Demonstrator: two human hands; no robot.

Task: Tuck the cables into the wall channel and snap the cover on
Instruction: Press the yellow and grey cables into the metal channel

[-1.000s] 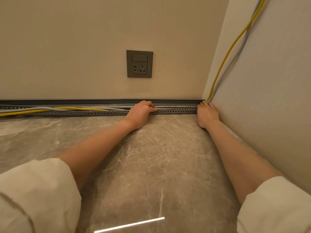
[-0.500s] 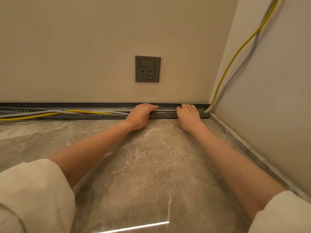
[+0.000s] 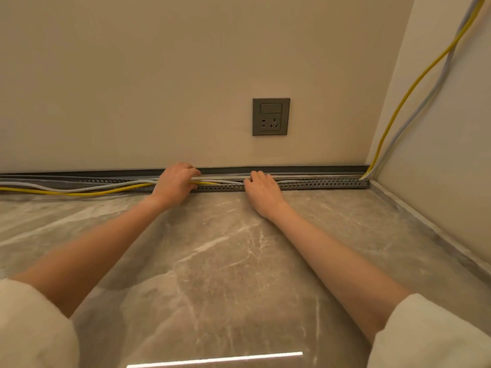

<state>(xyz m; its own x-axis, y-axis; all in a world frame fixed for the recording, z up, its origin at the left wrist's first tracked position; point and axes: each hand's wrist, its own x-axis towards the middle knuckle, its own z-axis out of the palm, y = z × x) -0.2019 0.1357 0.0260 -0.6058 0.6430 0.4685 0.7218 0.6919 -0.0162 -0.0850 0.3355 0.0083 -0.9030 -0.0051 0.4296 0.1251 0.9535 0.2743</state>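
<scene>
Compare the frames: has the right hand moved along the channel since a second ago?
Yes. The right hand has slid left, from the corner to below the wall socket.

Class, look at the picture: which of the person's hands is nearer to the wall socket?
The right hand: it rests on the channel almost directly below the wall socket. The left hand is farther along to the left.
</scene>
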